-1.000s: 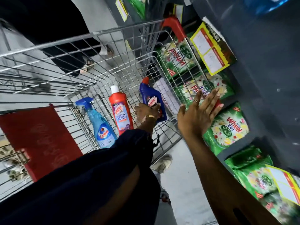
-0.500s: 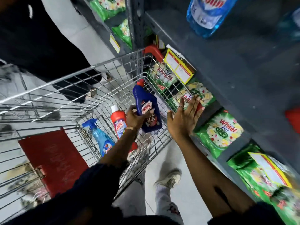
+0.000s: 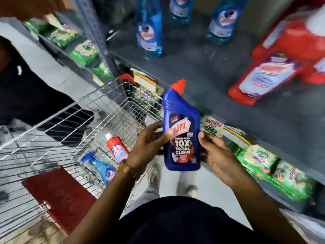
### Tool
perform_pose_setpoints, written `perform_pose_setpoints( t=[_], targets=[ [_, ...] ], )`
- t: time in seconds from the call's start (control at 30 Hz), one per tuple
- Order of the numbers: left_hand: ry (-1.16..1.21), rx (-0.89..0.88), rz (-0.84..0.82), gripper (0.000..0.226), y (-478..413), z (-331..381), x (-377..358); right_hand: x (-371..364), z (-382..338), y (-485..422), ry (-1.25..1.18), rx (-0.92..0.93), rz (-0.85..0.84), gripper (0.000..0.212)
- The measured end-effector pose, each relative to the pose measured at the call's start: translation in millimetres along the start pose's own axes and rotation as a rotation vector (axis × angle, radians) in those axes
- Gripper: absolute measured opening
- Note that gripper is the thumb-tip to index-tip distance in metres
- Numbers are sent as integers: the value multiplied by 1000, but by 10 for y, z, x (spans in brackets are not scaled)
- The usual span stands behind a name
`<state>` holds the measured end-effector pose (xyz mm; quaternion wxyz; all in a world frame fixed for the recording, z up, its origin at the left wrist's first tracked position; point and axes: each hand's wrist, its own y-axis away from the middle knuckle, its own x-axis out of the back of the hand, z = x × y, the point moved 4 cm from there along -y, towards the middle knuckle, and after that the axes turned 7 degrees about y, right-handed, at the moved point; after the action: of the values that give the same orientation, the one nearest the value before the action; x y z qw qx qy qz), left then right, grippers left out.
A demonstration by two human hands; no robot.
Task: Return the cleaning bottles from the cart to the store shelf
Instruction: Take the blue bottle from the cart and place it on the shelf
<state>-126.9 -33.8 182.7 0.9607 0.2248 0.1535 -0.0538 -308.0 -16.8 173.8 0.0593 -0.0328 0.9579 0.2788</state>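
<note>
A dark blue Harpic bottle (image 3: pixel 181 131) with a red cap is held upright in front of me, outside the wire cart (image 3: pixel 73 120). My left hand (image 3: pixel 149 145) grips its left side, thumb across the label. On the bottle's right side my right hand (image 3: pixel 216 154) rests with its fingers curled behind the bottle. In the cart lie a red cleaner bottle (image 3: pixel 117 149) and a blue spray bottle (image 3: pixel 100 167). The grey shelf (image 3: pixel 219 88) ahead carries blue bottles (image 3: pixel 149 32) and red bottles (image 3: pixel 270 67).
Green detergent packs (image 3: pixel 260 159) fill the lower shelf at right and more lie on shelves at upper left (image 3: pixel 82 51). A person in black (image 3: pixel 26 95) stands beyond the cart. A red flap (image 3: pixel 59 196) sits at the cart's near end. My shoes (image 3: pixel 153 174) show on the floor.
The blue Harpic bottle has been lifted out of the cart and toward the shelf. My right hand left the cart rim and closed on the bottle's right side. The view tilted up.
</note>
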Motion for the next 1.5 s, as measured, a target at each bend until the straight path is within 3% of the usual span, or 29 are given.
perform_pose_setpoints(
  t=[0.17,0.47,0.9,1.13,1.5],
  targets=[
    [-65,105,-215,20,192,-309,-663,680,154,623,-28,-5,142,22],
    [-181,111,-375,14,284,-681,-1675,1518,436,1282,-126,85,357,23],
    [-198,-277,-672,25,-32,-715,-3608,2945,15,1558,-215,515,685,32],
    [-270,-290,-700,24,-276,-909,-4407,3687,-40,1428,-284,588,823,29],
    [-310,-368,-680,22,-480,-1043,-4608,4135,40,1177,-193,561,864,36]
  ],
)
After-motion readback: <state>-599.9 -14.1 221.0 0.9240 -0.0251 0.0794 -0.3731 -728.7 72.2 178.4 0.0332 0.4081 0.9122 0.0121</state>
